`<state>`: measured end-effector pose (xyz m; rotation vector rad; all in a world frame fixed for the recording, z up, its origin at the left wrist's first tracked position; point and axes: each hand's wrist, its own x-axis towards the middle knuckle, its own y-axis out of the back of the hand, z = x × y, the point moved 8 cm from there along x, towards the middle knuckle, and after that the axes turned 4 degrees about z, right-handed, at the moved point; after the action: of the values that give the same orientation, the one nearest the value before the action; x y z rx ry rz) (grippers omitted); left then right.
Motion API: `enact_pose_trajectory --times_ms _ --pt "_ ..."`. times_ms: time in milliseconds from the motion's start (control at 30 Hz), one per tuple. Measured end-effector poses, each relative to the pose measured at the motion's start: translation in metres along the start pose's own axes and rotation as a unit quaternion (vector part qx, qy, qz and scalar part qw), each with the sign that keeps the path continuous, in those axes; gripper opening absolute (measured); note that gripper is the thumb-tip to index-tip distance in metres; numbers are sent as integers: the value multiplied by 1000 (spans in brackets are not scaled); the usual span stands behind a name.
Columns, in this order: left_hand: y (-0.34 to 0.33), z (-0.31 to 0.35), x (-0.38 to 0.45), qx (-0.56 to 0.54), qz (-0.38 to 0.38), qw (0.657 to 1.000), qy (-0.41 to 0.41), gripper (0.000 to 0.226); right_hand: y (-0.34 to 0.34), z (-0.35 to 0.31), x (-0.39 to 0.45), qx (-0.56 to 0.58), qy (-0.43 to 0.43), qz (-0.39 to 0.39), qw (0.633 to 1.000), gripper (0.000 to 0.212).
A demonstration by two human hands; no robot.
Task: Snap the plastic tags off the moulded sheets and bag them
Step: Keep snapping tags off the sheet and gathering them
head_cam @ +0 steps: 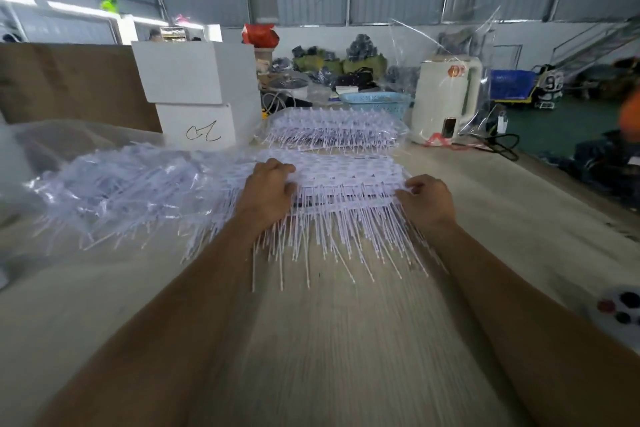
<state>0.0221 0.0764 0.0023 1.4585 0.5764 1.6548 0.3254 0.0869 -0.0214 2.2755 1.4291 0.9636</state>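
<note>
Loose tags (114, 187) are heaped in a clear bag (41, 149) at table (329, 340) left. Moulded sheet (346, 180) lies centre – left edge gripped by left hand (268, 189), fingers curled; right edge pinched by right hand (427, 199). Sheet stack (332, 130) sits behind – white kettle (446, 100) to its right.

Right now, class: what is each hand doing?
Left hand: fingers curled, gripping the moulded sheet.
Right hand: gripping the same sheet's other end.

On the tabletop (311, 340), a moulded sheet (346, 180) lies between left hand (268, 189) and right hand (427, 201); more sheets (334, 130) behind, loose tags (124, 184) left of the left hand.
</note>
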Motion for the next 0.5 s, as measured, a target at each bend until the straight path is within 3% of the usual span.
enact_pose_trajectory --times_ms 333,500 --pt "2 3 3 51 -9 998 -34 39 8 4 2 113 -30 70 991 4" --pt "-3 12 -4 76 -41 996 -27 34 21 -14 -7 97 67 112 987 4"
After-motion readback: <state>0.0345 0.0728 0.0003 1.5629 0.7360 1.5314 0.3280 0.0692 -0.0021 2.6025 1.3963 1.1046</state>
